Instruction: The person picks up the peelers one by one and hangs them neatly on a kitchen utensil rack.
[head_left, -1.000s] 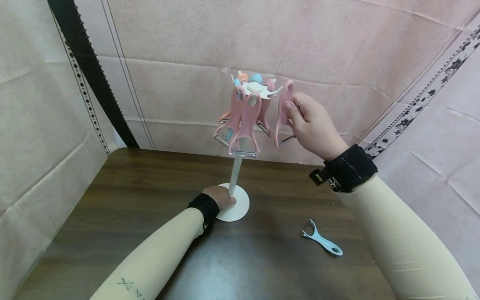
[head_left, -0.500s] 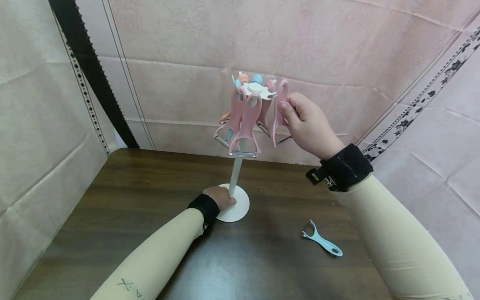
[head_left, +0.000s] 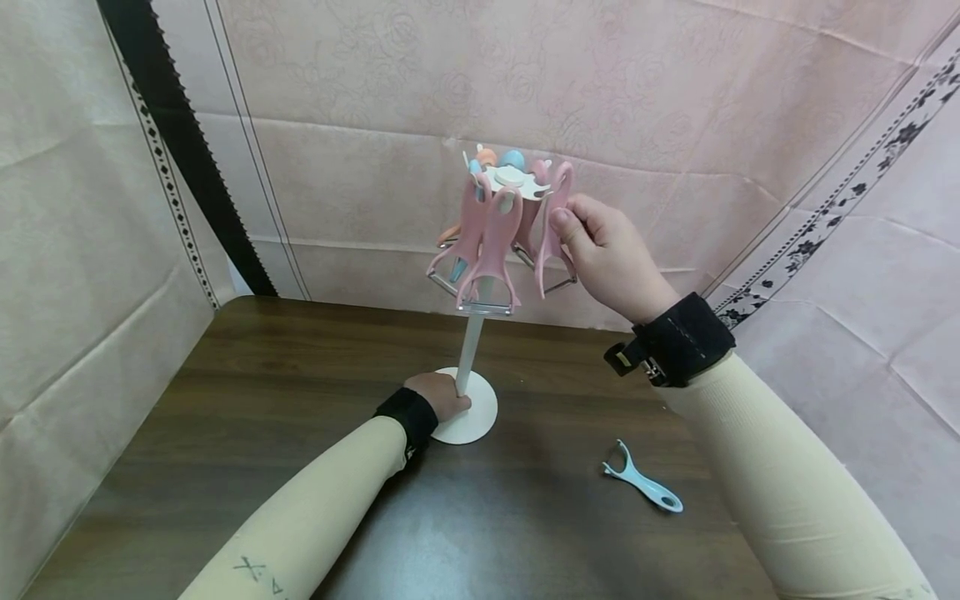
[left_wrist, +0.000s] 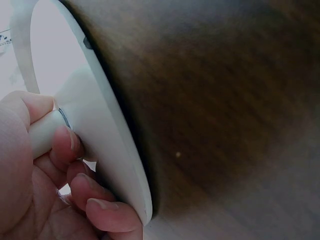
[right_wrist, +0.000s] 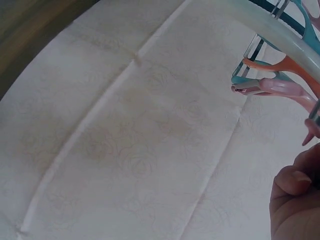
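Observation:
A white stand [head_left: 472, 342] with a round base and a hooked top rises from the table. My left hand [head_left: 438, 395] grips its pole just above the base [left_wrist: 107, 125], fingers curled round it in the left wrist view. Beside the hooked top [head_left: 510, 177], my right hand [head_left: 611, 258] pinches the handle of a pink Y-shaped peeler [head_left: 552, 225], blade down. Its looped end is at a right-hand hook; whether it hangs there I cannot tell. Other pink peelers [head_left: 497, 242], an orange peeler [right_wrist: 287, 65] and blue ones hang around the stand.
A light blue peeler [head_left: 645, 482] lies on the brown wooden table [head_left: 300, 367], right of the stand. Pale patterned cloth [head_left: 360, 192] hangs behind and at both sides. A black strip [head_left: 195, 150] runs down the left back corner.
My right hand has moved left with the pink peeler, bringing its loop from outside the rack to the hook. The left hand has stayed on the pole.

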